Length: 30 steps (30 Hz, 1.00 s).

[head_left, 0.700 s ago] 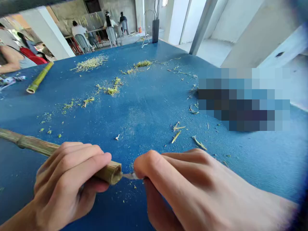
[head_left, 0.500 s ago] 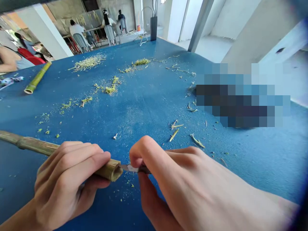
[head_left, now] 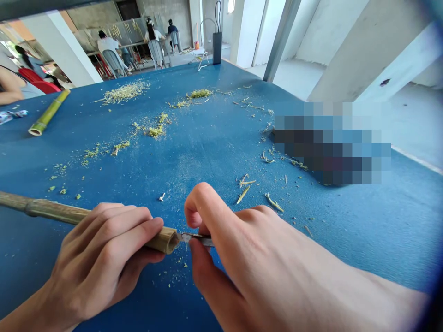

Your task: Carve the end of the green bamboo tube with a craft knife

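Gripping a bamboo stick (head_left: 51, 208) close to its open end, the left hand (head_left: 107, 253) holds it slanting over the near left of the worktop (head_left: 204, 157). The right hand (head_left: 242, 244) pinches a small knife (head_left: 202, 240), the blade at the stick's hollow mouth; whether the tip sits inside is hard to tell. Toward the far left lies a green bamboo tube (head_left: 50, 112), its open end facing the near side. Loose shavings (head_left: 126, 92) lie in small heaps beyond the hands.

I can read no words, numbers, brands or signs anywhere around me. The small blue-and-white item (head_left: 14, 115) at my far left is too indistinct to show lettering.
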Available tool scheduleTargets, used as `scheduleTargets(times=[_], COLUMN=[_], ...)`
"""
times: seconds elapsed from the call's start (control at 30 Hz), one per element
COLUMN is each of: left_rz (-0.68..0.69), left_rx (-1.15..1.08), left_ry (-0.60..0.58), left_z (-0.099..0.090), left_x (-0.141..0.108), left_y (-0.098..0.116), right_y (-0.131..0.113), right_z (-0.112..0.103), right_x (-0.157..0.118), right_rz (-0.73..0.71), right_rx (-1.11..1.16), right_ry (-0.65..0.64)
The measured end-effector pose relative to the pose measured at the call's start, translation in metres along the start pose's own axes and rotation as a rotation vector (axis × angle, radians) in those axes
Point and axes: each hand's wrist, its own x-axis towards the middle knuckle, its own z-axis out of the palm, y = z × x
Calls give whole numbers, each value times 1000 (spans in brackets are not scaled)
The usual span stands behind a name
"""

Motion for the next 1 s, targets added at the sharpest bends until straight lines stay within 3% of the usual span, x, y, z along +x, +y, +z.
scheduleTargets(times=[0.33, 0.6, 1.0], left_rz=[32, 80, 119], left_rx=[-5, -26, -27], left_ry=[17, 1, 2], left_z=[2, 3, 4], left_x=[-4, -10, -7], left_y=[-1, -3, -4], right_y=[-2, -1, -3], right_z=[0, 0, 2], right_x=[2, 1, 4], right_rz=[17, -51, 15], right_rx=[-9, 3, -35], right_ry=[-18, -37, -136])
